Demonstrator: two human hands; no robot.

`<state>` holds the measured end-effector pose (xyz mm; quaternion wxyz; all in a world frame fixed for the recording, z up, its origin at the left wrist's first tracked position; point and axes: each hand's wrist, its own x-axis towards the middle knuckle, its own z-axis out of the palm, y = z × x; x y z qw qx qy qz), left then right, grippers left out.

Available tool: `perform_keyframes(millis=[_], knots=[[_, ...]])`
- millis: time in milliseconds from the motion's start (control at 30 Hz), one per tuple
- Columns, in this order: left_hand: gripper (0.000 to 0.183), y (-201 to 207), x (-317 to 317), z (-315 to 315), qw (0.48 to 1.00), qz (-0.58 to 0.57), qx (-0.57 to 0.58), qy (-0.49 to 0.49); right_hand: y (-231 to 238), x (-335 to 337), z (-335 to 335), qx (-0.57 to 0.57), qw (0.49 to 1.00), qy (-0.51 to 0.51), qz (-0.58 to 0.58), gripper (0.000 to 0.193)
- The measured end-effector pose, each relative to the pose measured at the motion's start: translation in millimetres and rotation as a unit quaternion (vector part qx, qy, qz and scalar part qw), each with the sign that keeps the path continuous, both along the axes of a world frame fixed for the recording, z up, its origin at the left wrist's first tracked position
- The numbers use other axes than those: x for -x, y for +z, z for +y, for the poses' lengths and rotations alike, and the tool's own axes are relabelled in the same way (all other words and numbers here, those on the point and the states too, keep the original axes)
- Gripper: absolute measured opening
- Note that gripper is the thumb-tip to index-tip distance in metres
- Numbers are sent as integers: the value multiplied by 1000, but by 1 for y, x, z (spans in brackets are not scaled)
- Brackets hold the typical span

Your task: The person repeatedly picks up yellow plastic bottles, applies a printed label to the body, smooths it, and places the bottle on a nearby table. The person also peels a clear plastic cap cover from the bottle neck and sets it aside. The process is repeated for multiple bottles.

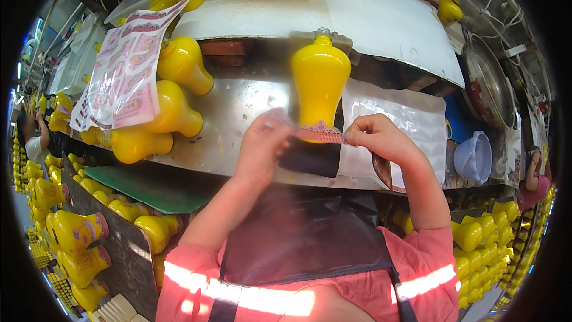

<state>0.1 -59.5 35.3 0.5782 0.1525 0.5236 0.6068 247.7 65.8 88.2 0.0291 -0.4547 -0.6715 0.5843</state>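
A yellow glossy bottle (322, 77) lies in front of me, its clear threaded neck pointing away and its wide base toward me. Around the near end runs a red and purple patterned decal strip (320, 134). The fingers of my right hand (381, 134) pinch the strip's right end against the bottle. Below that hand a flat brown tool (382, 170), perhaps a scraper, hangs down, seemingly tucked in the palm. On the other side my left hand (262, 143), slightly blurred, grips the strip's left end, where translucent film (279, 116) shows at the fingertips.
Decal sheets (128, 71) rest over several yellow bottles (185, 65) at the left. More bottles stand on the white board (256, 15) at the back. A pale blue bucket (473, 158) sits at the right. Other people (39, 140) are visible at the far left and right.
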Motion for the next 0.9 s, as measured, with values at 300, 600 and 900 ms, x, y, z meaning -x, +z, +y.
perform_keyframes(millis=[300,600,900], knots=[[68,-12,9,10,901,432,-42,-8,-20,7,8,-344,929,-83,-112,42],[79,3,-14,62,867,469,-115,-127,6,49,14,-416,900,-126,22,47],[73,7,-10,64,933,274,-154,-177,31,58,65,-553,833,6,-20,36]])
